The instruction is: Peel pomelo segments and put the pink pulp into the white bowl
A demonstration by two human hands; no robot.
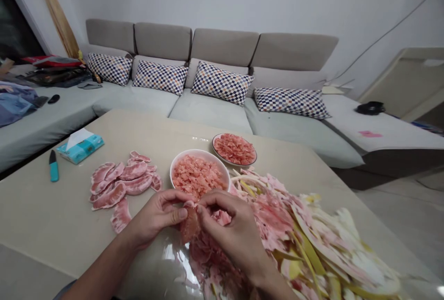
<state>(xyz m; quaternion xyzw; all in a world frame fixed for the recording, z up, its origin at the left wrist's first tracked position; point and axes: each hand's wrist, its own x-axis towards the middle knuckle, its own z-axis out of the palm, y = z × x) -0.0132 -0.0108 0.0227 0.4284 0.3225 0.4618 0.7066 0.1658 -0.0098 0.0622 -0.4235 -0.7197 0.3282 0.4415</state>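
Between both hands is a pink pomelo segment, its flesh partly bared. My left hand pinches it between thumb and fingers from the left. My right hand has thumb and index finger closed on the segment's upper edge, where pale membrane shows. Just beyond the hands stands a white bowl full of loose pink pulp. Several segments still in their membrane lie in a pile to the left. To the right spreads a heap of peel and membrane scraps, partly under my right hand.
A dark-rimmed plate of pulp stands behind the bowl. On the table's left are a tissue pack and a small knife with a teal handle. Beyond the table runs a sofa with checked cushions.
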